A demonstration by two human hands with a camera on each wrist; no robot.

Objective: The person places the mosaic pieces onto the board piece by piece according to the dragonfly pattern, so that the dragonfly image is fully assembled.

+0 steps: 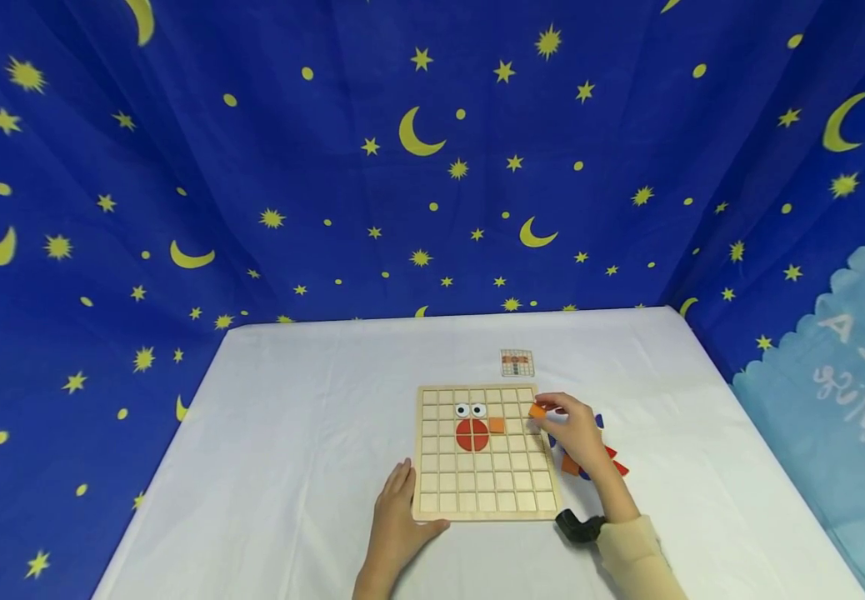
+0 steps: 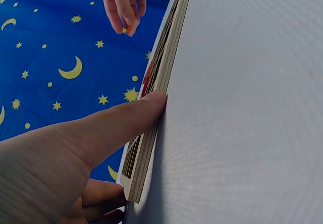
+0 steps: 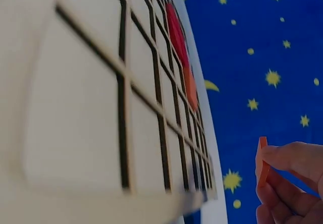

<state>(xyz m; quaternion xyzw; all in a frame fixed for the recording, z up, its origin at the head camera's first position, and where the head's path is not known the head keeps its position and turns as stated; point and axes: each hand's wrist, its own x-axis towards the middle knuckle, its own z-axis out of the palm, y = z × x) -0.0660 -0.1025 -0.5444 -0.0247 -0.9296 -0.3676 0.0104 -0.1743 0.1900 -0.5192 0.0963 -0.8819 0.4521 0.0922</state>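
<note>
A wooden grid board [image 1: 485,516] lies on the white table. On it sit two round eye pieces [image 1: 462,410], a red circle [image 1: 465,442] of quarter pieces and an orange square [image 1: 497,426] to their right. Over the board's right edge, my right hand [image 1: 575,427] pinches an orange tile [image 3: 263,163] between thumb and fingers. My left hand [image 1: 395,521] rests at the near left corner, fingers stretched along the left side. Its thumb [image 2: 133,114] presses against the board's front edge in the left wrist view.
Loose red pieces [image 1: 620,468], orange pieces [image 1: 570,465] and blue pieces [image 1: 599,421] lie right of the board, partly hidden by my right hand and forearm. A small pattern card [image 1: 517,362] lies beyond the board. A black curved object [image 1: 578,527] shows beside my right wrist.
</note>
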